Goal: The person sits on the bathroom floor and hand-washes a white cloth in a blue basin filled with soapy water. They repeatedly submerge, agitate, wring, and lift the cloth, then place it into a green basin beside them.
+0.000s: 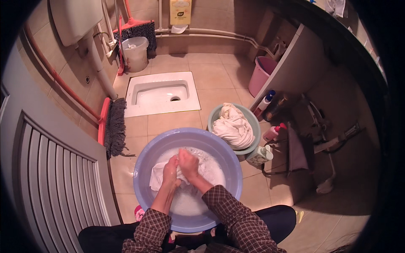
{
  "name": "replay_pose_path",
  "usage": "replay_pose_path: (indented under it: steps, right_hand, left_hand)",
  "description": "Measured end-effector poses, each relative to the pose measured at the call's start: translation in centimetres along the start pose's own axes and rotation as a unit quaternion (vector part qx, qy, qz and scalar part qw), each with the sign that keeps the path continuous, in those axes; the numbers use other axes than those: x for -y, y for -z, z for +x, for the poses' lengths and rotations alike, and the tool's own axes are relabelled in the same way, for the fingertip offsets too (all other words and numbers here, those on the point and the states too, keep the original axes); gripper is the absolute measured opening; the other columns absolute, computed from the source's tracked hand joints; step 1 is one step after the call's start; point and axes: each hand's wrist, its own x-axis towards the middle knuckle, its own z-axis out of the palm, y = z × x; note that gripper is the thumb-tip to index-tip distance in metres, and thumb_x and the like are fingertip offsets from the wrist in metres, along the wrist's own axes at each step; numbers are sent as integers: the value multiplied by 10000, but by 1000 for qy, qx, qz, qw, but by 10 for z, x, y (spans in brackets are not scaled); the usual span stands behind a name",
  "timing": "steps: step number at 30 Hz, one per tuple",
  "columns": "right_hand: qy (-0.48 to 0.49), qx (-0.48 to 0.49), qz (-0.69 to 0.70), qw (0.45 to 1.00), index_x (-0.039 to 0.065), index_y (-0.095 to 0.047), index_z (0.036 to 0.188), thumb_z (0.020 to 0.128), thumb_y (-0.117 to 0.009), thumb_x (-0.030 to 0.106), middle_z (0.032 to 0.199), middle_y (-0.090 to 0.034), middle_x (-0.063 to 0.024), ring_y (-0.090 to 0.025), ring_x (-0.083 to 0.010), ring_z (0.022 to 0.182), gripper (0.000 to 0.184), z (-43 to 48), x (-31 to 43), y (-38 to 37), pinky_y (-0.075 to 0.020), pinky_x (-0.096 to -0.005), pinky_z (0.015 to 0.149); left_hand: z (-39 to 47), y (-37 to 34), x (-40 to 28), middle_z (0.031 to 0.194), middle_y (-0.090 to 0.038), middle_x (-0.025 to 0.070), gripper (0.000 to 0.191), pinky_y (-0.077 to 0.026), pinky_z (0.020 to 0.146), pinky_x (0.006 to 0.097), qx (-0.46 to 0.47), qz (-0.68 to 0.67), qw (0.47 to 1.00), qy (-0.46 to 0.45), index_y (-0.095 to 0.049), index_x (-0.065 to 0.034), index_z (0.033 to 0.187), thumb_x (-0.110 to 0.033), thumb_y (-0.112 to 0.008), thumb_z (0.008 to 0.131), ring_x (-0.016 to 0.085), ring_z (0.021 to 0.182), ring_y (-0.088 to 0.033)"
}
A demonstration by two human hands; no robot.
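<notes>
A large blue plastic basin (142, 164) holding cloudy, sudsy water stands on the tiles in front of me. Over the water my left hand (171, 172) and my right hand (189, 164) are close together, both closed on a wet white cloth (157, 177). Part of the cloth spreads to the left of my left hand, and some of it lies in the suds below. Behind the basin on the right, a smaller green basin (257, 126) holds a twisted heap of white fabric (234, 128).
A squat toilet (161, 91) is set in the floor ahead. A mop (116, 126) and a louvred door (63, 177) stand at left. Pump bottles (260, 155), a small folding stool (297, 151) and a pink bucket (261, 76) are at right. A white bin (136, 57) stands behind.
</notes>
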Motion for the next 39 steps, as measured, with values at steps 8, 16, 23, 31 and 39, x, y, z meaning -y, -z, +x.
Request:
replay_pose_path:
  steps: [8,16,23,31,39]
  right_hand:
    - [-90,8,-89,992,25,-551,767,779,-449,135,585,-509,-151,-518,-250,493,150,26,7,20,-396,-346,437]
    - [-104,17,12,994,58,-485,730,783,-424,166,607,-510,-130,-501,-242,481,135,27,15,30,-395,-344,408]
    - [-184,64,-66,979,50,-525,848,772,-439,149,627,-509,-102,-517,-245,534,152,35,13,31,-406,-355,428]
    - [13,-10,-67,998,55,-533,843,723,-522,172,599,-515,-101,-503,-236,484,168,25,26,33,-398,-332,410]
    - [-31,-22,-70,997,68,-507,693,757,-486,141,530,-476,-93,-475,-210,436,99,36,27,34,-383,-304,397]
  left_hand:
    - [29,23,18,580,-460,-9,232,-375,443,257,59,-58,996,16,-460,-124,656,-273,-438,832,130,501,-438]
    - [32,33,14,629,-480,-12,233,-408,511,268,-49,58,996,-45,-507,-104,687,-298,-475,812,110,587,-480]
    - [22,14,7,467,-374,-57,271,-319,364,231,-154,20,986,-67,-411,-157,564,-271,-467,803,101,392,-373]
    - [19,6,3,449,-354,-34,299,-314,364,259,-131,25,989,-60,-372,-173,545,-281,-432,818,111,392,-363]
    - [2,-13,-9,443,-371,-29,361,-316,377,253,-188,10,979,-80,-360,-169,487,-288,-439,819,122,394,-376]
